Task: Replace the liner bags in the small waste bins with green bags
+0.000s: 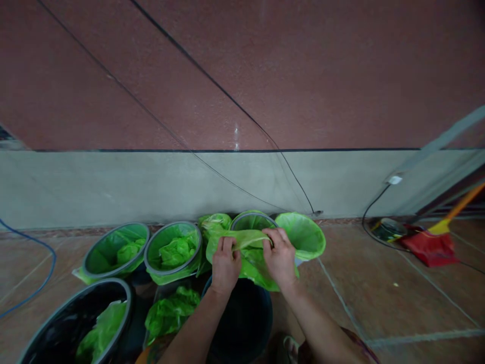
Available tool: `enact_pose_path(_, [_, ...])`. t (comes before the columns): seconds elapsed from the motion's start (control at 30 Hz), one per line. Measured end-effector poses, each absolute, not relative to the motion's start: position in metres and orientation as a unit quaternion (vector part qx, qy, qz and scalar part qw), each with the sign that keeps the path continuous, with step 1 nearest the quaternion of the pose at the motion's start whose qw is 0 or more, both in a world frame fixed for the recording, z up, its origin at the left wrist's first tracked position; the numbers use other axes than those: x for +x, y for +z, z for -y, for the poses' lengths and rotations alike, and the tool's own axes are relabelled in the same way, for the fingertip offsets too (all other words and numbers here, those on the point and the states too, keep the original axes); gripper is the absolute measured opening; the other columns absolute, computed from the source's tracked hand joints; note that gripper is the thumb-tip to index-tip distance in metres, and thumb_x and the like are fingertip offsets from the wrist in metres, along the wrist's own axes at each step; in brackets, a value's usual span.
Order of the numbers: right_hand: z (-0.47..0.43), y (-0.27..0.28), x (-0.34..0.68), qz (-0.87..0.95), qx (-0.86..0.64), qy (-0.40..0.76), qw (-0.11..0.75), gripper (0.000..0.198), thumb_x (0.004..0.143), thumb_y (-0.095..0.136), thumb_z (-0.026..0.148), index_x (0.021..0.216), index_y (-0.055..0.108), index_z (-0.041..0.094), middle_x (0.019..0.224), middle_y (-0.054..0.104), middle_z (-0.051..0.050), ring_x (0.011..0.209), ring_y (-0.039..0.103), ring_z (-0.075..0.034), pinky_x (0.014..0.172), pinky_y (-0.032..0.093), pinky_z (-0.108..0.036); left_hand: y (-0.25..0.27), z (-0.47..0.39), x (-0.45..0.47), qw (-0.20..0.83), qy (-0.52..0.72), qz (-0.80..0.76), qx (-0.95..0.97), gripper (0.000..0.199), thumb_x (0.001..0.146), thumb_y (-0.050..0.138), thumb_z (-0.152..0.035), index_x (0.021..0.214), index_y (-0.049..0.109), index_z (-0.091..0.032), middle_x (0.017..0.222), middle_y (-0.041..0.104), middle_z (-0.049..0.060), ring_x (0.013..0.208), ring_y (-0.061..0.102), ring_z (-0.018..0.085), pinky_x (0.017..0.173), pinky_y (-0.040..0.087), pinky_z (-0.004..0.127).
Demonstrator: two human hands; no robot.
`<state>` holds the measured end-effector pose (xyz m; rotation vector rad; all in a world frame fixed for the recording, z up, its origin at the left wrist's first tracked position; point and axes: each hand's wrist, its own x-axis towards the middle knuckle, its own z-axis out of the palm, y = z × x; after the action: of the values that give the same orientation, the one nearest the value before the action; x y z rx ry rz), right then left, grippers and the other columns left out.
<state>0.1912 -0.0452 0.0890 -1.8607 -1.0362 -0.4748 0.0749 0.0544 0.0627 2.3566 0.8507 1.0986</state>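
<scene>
Green plastic bag (248, 253) stretched between gripping left hand (225, 265) and right hand (280, 258).

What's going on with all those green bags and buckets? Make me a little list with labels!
Place: tiled floor by a wall
Left hand: gripping the green bag
Right hand: gripping the same bag
Below the hands: a dark bucket with no bag
Lined buckets: two at the left, more behind the hands
Right side: red dustpan and a broom handle
</scene>
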Motion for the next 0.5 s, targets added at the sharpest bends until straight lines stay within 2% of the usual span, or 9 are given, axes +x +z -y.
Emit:
enact_pose_path(0.2, [0.054,0.097,0.198,0.383,-0.750,-0.230,0.487,0.023,0.085,0.044,0.014,0.094,0.065,0.019,0.087,0.064,-0.005,0.082,0.060,-0.017,0.076,0.048,-0.030,0.069,-0.072,0.066,0.219,0.421,-0.332,0.815,0.028,0.066,0.048,0.000,0.086,0.052,-0.021,0.084,0.057,0.002,0.080,0.058,0.017,0.074,0.047,0.028])
enact_pose_path(0.33, [0.061,0.100,0.211,0.343,-0.759,-0.253,0.491,0.022,0.083,0.046,0.016,0.090,0.067,0.018,0.081,0.062,-0.004,0.073,0.058,-0.016,0.071,0.046,-0.028,0.074,-0.082,0.059,0.202,0.426,-0.378,0.797,0.022,0.063,0.048,-0.001,0.073,0.048,-0.021,0.073,0.053,-0.001,0.071,0.054,0.015,0.068,0.042,0.025])
enact_pose_path(0.5, [0.069,0.094,0.225,0.310,-0.805,-0.241,0.444,0.023,0.082,0.047,0.018,0.094,0.067,0.017,0.084,0.062,-0.005,0.075,0.057,-0.018,0.072,0.045,-0.031,0.079,-0.090,0.052,0.177,0.418,-0.432,0.780,0.016,0.064,0.050,-0.006,0.066,0.045,-0.021,0.064,0.048,-0.003,0.061,0.048,0.014,0.059,0.034,0.024])
